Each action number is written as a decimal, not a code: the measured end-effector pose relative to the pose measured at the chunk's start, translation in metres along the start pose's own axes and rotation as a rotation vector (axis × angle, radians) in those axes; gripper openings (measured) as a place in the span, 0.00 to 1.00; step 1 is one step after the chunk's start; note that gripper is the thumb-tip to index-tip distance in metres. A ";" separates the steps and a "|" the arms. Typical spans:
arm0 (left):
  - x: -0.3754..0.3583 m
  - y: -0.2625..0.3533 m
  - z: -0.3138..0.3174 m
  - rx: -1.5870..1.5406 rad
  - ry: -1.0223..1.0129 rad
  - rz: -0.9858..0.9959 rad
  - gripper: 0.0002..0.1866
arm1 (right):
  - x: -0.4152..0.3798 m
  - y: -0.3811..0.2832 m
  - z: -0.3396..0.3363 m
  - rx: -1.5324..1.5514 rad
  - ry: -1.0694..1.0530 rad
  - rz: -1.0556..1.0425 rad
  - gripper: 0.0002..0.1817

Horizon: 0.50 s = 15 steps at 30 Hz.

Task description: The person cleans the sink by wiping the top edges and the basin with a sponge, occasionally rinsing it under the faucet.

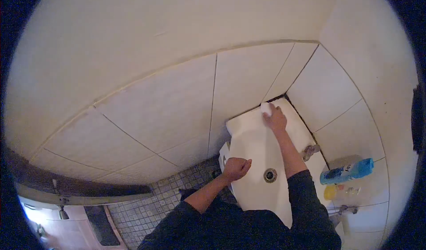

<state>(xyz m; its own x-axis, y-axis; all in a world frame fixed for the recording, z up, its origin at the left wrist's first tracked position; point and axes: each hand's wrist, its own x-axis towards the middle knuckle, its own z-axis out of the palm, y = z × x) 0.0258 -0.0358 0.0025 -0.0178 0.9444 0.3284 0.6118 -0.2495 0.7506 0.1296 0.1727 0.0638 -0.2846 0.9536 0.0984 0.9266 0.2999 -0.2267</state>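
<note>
1. The sink is smooth, white and glossy, with a rounded hollow and a flat ledge at the far side; a round metal drain sits in it, nearer the body than either hand.
2. The wall tiles beyond both hands are large, pale and faintly uneven, split by thin dark joints. The floor, left of the left forearm, has small patterned grey squares.
3. A small white lump, rounded, is in the right hand, gripped between thumb and fingers at the far ledge; its material is unclear.
4. The left hand is curled into a loose fist above the sink's left side, well apart from the right hand and lump; whether it encloses anything cannot be told.
5. The lump is near the dark seam where ledge meets tiles, leaving little room beyond the right hand. Toward the body, the hollow opens between the forearms.
6. Right of the right forearm are a metal tap, a blue bottle and a yellow item.
</note>
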 end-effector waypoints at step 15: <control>0.002 -0.003 0.003 -0.048 -0.023 -0.011 0.24 | -0.048 -0.044 0.021 -0.001 -0.058 -0.316 0.31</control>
<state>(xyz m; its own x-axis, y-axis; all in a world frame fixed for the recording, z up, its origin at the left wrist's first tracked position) 0.0263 -0.0325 -0.0007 -0.0059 0.9516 0.3072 0.5734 -0.2485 0.7807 0.0974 0.1142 0.0483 -0.5720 0.8131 0.1082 0.7902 0.5816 -0.1932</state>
